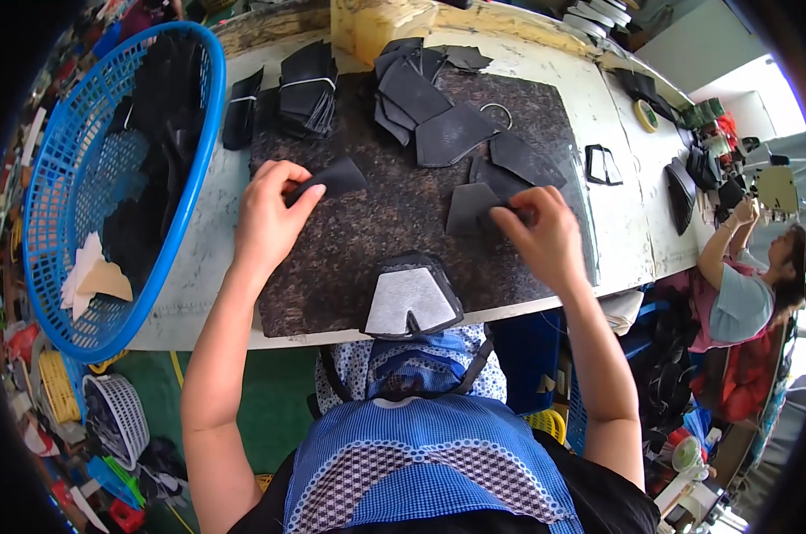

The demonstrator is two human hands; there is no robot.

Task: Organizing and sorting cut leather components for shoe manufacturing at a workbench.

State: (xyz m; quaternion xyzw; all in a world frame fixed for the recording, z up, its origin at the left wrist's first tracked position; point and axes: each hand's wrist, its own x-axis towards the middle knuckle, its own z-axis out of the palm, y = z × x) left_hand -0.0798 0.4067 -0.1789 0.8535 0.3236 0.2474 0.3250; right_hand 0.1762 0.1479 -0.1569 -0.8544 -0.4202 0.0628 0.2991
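Over the left part of a dark speckled board, my left hand pinches a small black leather-like piece between thumb and fingers. My right hand is closed at the board's right side, its fingertips on a black cut piece. Whether a second piece is under those fingers is hard to make out. Just beyond it lie more loose black pieces, and a larger heap spreads across the far middle. A stack of black pieces topped by a pale notched one sits at the near edge.
A large blue basket with black material stands at the left. Tied black bundles lie at the far left of the board, near a metal ring. A roll of tape lies at right. Another person works at the far right.
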